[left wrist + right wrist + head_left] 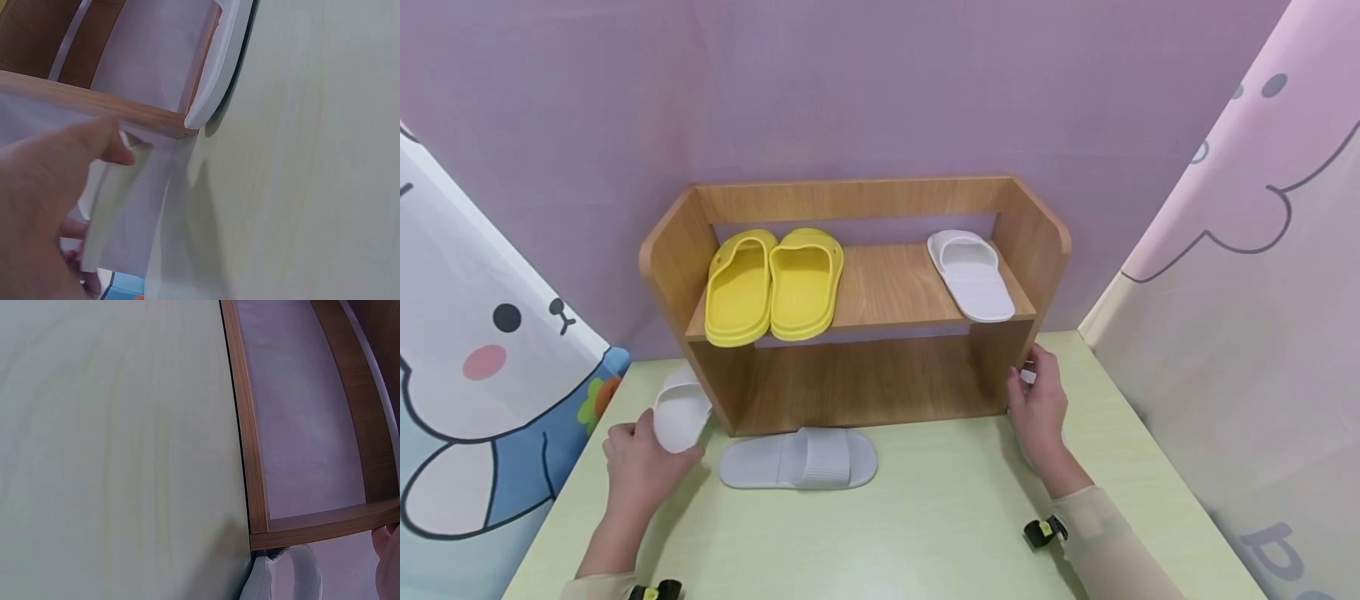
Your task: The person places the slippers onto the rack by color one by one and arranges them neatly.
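Observation:
In the head view my left hand [643, 467] grips a white slipper [681, 412] just left of the shoe rack, thumb on one side and fingers on the other. The left wrist view shows this slipper [115, 200] edge-on in the grasp. At the rack's right side panel, my right hand [1041, 408] has its fingers right by the panel's outer edge, over a white slipper [306, 575] beside the rack. The hand hides most of it; I cannot tell whether the fingers hold anything. A grey slipper [760, 462] lies sideways before the rack.
The wooden rack [857, 200] stands against a purple backdrop. On its upper shelf are two yellow clogs [737, 296] at left and a white slipper [973, 283] at right. Printed curtains [1247, 317] flank the pale table [880, 542].

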Motion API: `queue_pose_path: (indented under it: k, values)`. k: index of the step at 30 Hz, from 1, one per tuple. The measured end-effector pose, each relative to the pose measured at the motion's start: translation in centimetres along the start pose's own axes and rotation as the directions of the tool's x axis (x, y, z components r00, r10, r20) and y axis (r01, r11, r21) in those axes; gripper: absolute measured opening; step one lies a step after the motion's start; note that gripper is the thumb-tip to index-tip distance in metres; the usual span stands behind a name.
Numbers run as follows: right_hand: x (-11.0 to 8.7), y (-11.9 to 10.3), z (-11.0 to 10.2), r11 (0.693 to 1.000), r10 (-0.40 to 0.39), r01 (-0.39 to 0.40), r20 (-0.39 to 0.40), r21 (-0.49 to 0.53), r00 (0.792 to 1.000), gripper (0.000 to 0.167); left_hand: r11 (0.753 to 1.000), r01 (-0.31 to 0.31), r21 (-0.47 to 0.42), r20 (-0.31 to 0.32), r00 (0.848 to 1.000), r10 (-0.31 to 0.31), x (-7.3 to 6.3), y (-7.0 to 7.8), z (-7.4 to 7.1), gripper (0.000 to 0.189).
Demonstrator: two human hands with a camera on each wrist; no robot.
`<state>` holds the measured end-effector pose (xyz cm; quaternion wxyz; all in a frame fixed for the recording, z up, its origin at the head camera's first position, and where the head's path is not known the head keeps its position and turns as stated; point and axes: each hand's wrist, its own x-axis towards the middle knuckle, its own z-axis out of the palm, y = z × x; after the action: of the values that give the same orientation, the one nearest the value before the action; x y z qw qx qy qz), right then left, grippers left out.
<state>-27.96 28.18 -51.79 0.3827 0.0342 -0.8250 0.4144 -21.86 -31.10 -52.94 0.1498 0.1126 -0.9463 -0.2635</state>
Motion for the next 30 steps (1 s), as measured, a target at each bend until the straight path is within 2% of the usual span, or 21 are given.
queue_pose_path:
  k: [3, 5, 8, 14, 23, 30]
  values:
    - [0.0, -0.1, 0.0, 1.0, -0.002, 0.002, -0.001, 0.005, 1.0, 0.047, 0.999, 0.009, -0.05, -0.069, 0.998, -0.013, 0.1, 0.5, -0.3, 0.103]
    - [0.0, -0.1, 0.0, 1.0, -0.002, 0.002, -0.003, 0.008, 1.0, 0.048, 0.997, 0.029, -0.078, -0.094, 0.995, -0.036, 0.1, 1.0, -0.6, 0.107]
    - [0.0, -0.1, -0.1, 1.0, -0.003, 0.003, -0.005, 0.008, 1.0, 0.048, 0.992, 0.067, -0.109, -0.106, 0.991, -0.078, 0.1, 1.8, -1.1, 0.113]
    - [0.0, -0.3, -0.2, 1.0, -0.003, 0.003, -0.001, 0.003, 1.0, 0.047, 0.981, 0.096, -0.169, -0.132, 0.984, -0.119, -0.2, 3.0, -1.9, 0.116]
    - [0.1, -0.1, -0.1, 1.0, -0.004, 0.004, 0.0, 0.011, 1.0, 0.048, 0.969, 0.062, -0.24, -0.218, 0.969, -0.116, -0.2, 4.4, -2.8, 0.114]
    - [0.0, 0.2, 0.0, 1.0, -0.006, 0.006, 0.002, -0.023, 1.0, 0.048, 0.957, 0.022, -0.288, -0.308, 0.945, -0.114, -0.5, 5.3, -3.4, 0.112]
